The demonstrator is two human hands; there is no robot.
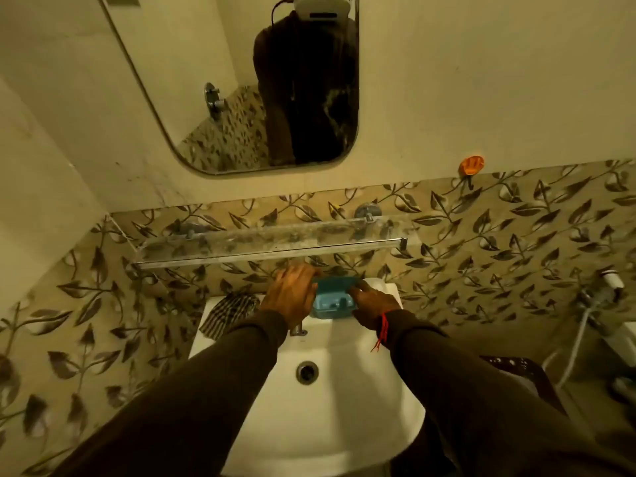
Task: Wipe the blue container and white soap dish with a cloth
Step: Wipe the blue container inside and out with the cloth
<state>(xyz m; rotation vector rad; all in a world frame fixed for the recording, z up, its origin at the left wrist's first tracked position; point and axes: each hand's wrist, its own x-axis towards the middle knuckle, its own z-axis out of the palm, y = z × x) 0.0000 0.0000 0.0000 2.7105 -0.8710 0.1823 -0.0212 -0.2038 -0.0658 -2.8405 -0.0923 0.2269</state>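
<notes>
Reaching over the white sink (344,401), both hands meet at the blue container (333,301), which stands on the back ledge of the sink, just below the glass shelf (272,242) and in front of the tiled wall. The left hand (292,294) lies against the left side of the container with its fingers spread, while the right hand (373,304) touches the right side with the fingers close together, but I cannot tell if either hand really grips it. A checked cloth (230,309) lies on the ledge left of the left hand, and something white (380,285), partly hidden, is behind the right hand
</notes>
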